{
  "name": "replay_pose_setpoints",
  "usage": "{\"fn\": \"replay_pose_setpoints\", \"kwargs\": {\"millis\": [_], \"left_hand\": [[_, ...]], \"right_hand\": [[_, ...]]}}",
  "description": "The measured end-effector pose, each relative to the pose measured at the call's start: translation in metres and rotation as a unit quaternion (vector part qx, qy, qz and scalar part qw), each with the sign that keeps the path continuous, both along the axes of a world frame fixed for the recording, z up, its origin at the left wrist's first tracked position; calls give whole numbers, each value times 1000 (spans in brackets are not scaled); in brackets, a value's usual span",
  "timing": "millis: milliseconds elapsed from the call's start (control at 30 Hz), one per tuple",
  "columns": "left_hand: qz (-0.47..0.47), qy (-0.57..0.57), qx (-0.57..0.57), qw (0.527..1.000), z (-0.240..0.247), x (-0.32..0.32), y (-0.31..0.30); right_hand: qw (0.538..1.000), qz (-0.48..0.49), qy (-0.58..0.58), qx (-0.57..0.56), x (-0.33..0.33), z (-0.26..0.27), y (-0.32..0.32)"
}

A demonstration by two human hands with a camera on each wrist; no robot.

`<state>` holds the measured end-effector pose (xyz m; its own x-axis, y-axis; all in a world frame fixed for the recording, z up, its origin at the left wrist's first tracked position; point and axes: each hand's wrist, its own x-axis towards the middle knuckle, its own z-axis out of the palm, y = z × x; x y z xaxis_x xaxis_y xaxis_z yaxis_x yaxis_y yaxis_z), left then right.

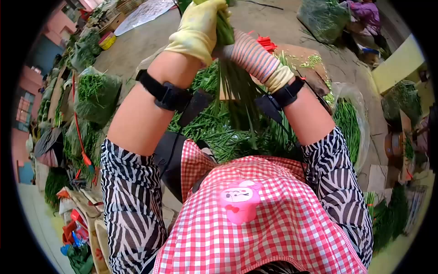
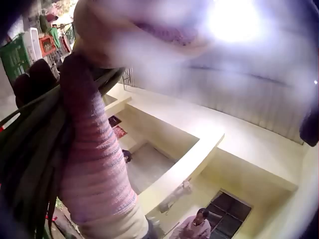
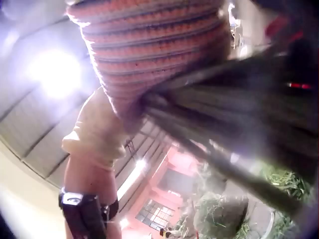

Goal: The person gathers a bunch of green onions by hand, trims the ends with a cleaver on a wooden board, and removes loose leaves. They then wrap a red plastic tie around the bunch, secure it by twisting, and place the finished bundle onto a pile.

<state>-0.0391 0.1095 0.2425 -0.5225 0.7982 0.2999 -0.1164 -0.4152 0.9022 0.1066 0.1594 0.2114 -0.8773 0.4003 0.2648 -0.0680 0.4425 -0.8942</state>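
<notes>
A bunch of long green stalks (image 1: 236, 86) is held up in front of the body, its loose ends hanging down. My left hand (image 1: 196, 29), in a yellowish glove, grips the upper part at the top of the head view. Just below and to the right, my right hand (image 1: 255, 57), in a striped glove, holds the same bunch. The right wrist view shows the striped right hand (image 3: 154, 50) close up, with dark blurred stalks (image 3: 224, 114) coming out from under it. Most fingers of both hands are hidden or cut off by the frame edge.
Cut green stalks (image 1: 223, 141) lie heaped below the hands, beside a board (image 1: 301, 57) with chopped bits. A plastic-wrapped bundle (image 1: 347, 125) lies to the right. Bagged greens (image 1: 96, 93) line the left side. A person in purple (image 1: 365, 16) sits at the far right.
</notes>
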Motion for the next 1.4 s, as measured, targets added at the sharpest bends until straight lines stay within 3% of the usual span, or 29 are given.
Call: {"fn": "replay_pose_setpoints", "kwargs": {"millis": [33,133,167,333,367,400,433,500,567,633,700,767,800,900,967,1033,1100,1133,1167,1200,1233,1300,1367,1400], "left_hand": [[3,-48,10,999,6,18,9],[-85,-27,-2,996,36,70,-1],[-172,9,73,982,31,66,7],[-137,203,-13,970,-104,25,48],[-153,156,-88,972,-129,22,42],[-165,106,-161,967,-155,18,37],[-165,-20,-249,954,-174,24,30],[-186,-166,-284,926,-224,30,24],[-218,-231,-288,903,-259,30,19],[-277,-266,-236,893,-296,26,19],[-261,-232,-290,891,-279,33,22],[-286,-244,-291,880,-264,35,33],[-258,-229,-347,872,-239,40,36],[-271,-53,-246,929,-225,45,67],[-282,112,-201,932,-219,49,99],[-275,267,-146,912,-212,59,131],[-334,233,-114,906,-204,74,155],[-301,340,-83,887,-207,80,170],[-268,440,-43,856,-212,84,184],[-284,449,-64,845,-221,89,195],[-297,462,-82,832,-232,92,204],[-343,414,-100,837,-260,95,220],[-301,363,-113,875,-269,97,193],[-284,415,-94,859,-288,96,202]], "right_hand": [[996,-66,-43,-37,18,15,-8],[992,-107,-24,-65,59,18,18],[987,-119,-10,-106,76,19,29],[931,-245,-69,-261,154,22,117],[925,-251,-213,-189,165,23,136],[919,-273,-226,-172,165,2,143],[912,-294,-240,-156,164,-26,158],[873,-328,-351,-78,149,-58,168],[873,-269,-404,-56,132,-121,202],[805,-318,-492,99,94,-65,130],[817,-330,-467,73,78,-161,174],[764,-415,-491,47,65,-212,182],[758,-397,-515,40,59,-206,182],[771,-371,-516,44,60,-201,188],[761,-368,-532,46,63,-196,191],[770,-298,-557,91,64,-245,226],[799,-246,-535,124,70,-201,203],[797,-247,-503,225,70,-248,217],[784,-245,-510,256,66,-253,214],[770,-244,-515,287,61,-253,210],[747,-209,-584,241,53,-248,208],[840,-190,-455,226,54,-285,229],[833,-115,-538,60,103,-176,189],[843,-101,-529,3,135,-132,182]]}}
